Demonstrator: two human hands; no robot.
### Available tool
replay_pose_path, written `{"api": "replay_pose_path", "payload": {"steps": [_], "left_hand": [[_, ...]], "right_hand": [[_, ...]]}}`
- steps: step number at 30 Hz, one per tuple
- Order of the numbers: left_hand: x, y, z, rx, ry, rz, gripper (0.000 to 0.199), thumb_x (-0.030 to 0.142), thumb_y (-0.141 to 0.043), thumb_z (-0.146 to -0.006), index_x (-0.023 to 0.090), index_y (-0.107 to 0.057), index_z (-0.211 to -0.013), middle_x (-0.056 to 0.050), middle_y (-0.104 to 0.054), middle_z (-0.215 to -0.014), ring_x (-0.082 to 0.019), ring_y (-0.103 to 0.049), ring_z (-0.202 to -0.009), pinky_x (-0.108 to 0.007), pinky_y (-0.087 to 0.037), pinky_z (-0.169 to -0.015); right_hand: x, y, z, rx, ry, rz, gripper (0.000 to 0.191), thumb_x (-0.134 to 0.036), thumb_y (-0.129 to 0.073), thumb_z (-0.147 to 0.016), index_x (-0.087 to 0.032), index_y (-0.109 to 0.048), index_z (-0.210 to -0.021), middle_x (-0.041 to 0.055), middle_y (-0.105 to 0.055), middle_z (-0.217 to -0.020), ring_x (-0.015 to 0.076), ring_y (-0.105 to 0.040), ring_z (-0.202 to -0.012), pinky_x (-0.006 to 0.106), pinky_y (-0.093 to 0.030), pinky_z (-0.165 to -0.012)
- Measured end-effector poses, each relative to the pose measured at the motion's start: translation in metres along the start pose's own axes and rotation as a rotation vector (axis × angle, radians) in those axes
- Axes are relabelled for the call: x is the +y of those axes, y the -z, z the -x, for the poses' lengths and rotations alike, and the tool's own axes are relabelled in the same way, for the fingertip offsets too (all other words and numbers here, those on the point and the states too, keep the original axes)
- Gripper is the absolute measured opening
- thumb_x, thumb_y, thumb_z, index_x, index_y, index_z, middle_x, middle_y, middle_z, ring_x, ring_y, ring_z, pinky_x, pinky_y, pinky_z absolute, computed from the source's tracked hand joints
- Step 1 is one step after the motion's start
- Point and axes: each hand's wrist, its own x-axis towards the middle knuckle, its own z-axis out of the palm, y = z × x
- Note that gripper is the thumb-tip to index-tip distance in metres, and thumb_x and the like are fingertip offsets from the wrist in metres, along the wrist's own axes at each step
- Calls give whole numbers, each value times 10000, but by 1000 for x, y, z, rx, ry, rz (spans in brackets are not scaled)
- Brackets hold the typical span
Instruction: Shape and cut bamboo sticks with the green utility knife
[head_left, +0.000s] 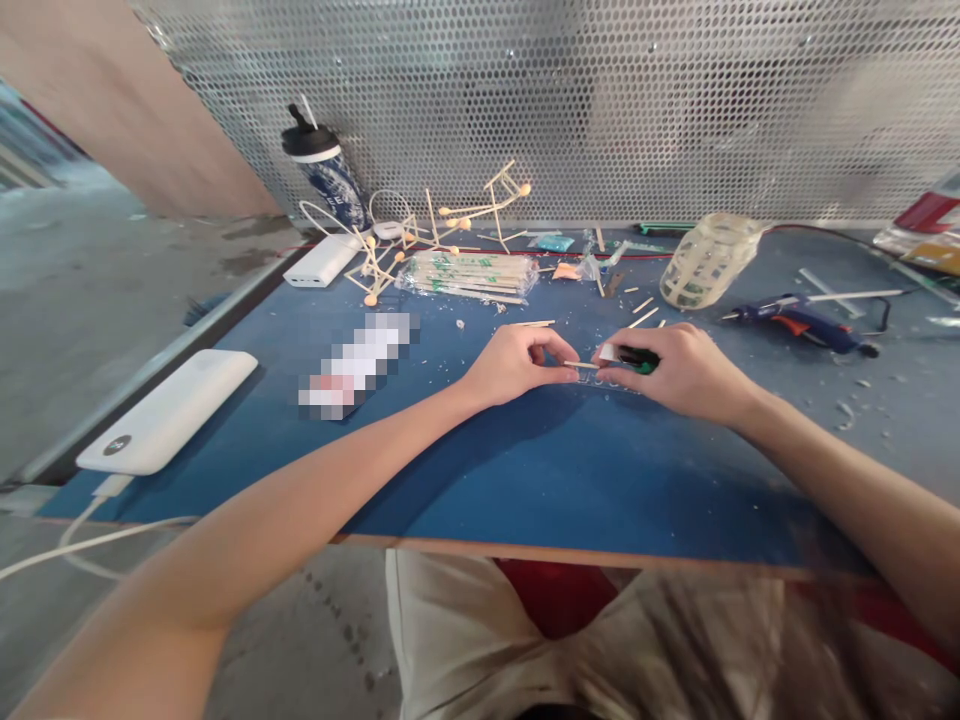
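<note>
My left hand [517,362] pinches the end of a thin wooden stick [581,365] between thumb and fingers, low over the blue table. The stick's other end meets the fingertips of my right hand [686,370]. Closed in that hand is what looks like a utility knife [637,357], with a black and green body and a pale front part; its edge I cannot make out. Beneath the fingertips lies a clear, ruler-like strip [607,380], partly covered. Short cut sticks [643,317] are scattered just beyond both hands.
Behind are a packet of sticks [469,275], stick frames with orange blobs [375,265], a tumbler [326,170] and a lattice jar [709,262]. A glue gun [806,322] lies right, a white power bank [169,410] left. Perforated metal [480,100] backs the table.
</note>
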Motion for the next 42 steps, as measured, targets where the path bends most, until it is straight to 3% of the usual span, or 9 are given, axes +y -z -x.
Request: {"api": "replay_pose_path", "payload": {"steps": [42], "left_hand": [[3,0,2,-13,10,10,303,454,-819,-761,203,-779,-925,-4,-695,-772,-76,-453,-574,-245,-368,-565]], "right_hand": [[-1,1,2,4,46,42,203,-378,-676,-904,-309,-717,-1090,-31,-764,-900,162,-677,-751,282,-433,-677]]}}
